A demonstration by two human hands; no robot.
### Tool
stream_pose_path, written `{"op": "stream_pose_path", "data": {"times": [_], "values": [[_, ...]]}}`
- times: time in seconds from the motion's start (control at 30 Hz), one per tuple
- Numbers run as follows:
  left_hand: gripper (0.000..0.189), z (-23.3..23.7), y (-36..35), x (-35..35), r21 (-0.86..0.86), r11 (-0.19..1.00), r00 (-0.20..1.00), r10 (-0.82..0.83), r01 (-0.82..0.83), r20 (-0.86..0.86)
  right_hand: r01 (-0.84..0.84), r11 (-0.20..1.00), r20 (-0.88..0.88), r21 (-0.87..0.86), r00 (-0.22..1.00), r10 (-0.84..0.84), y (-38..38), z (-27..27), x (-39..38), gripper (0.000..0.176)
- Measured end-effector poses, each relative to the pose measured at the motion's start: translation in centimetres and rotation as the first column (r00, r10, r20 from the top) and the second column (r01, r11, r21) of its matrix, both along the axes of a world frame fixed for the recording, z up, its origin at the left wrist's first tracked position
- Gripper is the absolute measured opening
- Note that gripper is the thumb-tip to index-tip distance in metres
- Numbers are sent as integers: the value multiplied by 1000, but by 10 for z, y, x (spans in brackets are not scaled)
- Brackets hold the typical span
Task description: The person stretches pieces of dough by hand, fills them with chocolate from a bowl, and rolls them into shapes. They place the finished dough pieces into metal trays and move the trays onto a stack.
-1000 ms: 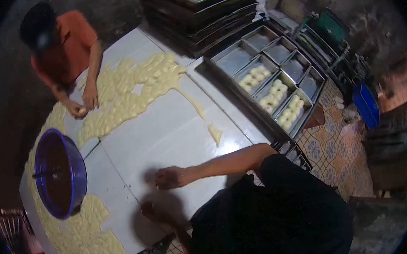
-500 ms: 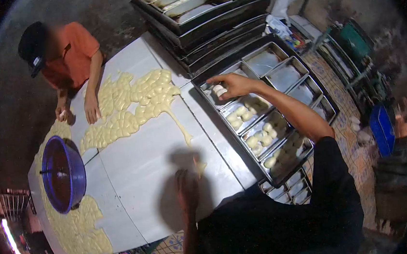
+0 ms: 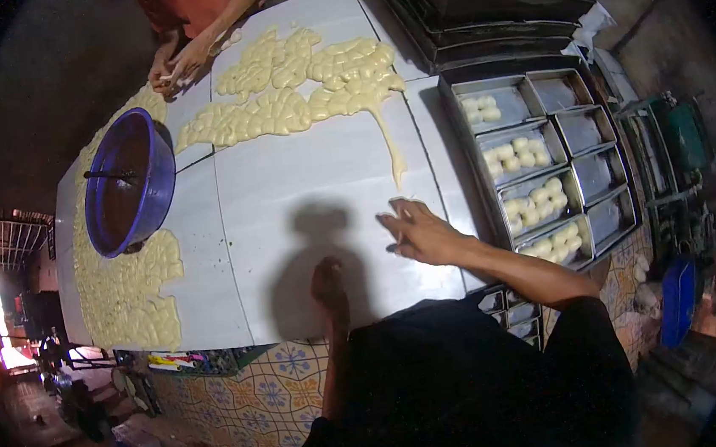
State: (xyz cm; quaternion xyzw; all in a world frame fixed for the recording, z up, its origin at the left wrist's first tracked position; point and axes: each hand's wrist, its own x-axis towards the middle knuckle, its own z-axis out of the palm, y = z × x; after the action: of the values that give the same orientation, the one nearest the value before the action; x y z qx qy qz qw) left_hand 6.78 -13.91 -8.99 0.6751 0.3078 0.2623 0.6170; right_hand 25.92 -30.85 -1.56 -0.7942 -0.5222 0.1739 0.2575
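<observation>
My right hand [image 3: 421, 232] is over the white table, its fingers spread and pointing left, with nothing seen held in them. Just beyond its fingertips ends a thin tail of dough [image 3: 390, 140], drawn out from the pale dough sheet [image 3: 280, 111]. Whatever lies under the palm is hidden. My left hand [image 3: 327, 284] is low over the table in my shadow, its fingers curled in; darkness hides what they may hold. To the right, a black-rimmed pan set [image 3: 570, 161] has dough balls [image 3: 535, 204] in its left-hand compartments.
A purple basin [image 3: 167, 168] with dark liquid and a stick stands left, beside more dough [image 3: 131, 303]. Across the table [image 3: 302, 173], a co-worker's hands [image 3: 178, 67] handle a bit of dough. Stacked pans [image 3: 498, 20] rise at the back right.
My right hand has left the pan and come back over the table; the dough balls it held now lie in the far left compartment. The view has shifted. The co-worker's hands have come together.
</observation>
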Motion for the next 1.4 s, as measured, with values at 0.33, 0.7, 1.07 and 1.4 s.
{"op": "stream_pose_path", "data": {"times": [0.33, 0.7, 1.07, 1.4], "values": [[21, 44, 45, -22, -124, 957, 964, -258, 264, 63, 347, 932, -596, 107, 773, -219, 65, 6, -93, 25], [14, 83, 127, -68, -122, 983, 982, 154, -140, 111, 426, 815, -577, 394, 804, -142, 225, 29, -150, 29], [119, 129, 286, -46, -409, 340, 419, 46, 847, 907, 180, 902, -842, 392, 465, 273, 296, 13, -142, 122], [80, 122, 548, 40, 101, 979, 783, -78, 177, -617, 388, 852, -916, 353, 329, 230, 318, -16, -138, 95]]}}
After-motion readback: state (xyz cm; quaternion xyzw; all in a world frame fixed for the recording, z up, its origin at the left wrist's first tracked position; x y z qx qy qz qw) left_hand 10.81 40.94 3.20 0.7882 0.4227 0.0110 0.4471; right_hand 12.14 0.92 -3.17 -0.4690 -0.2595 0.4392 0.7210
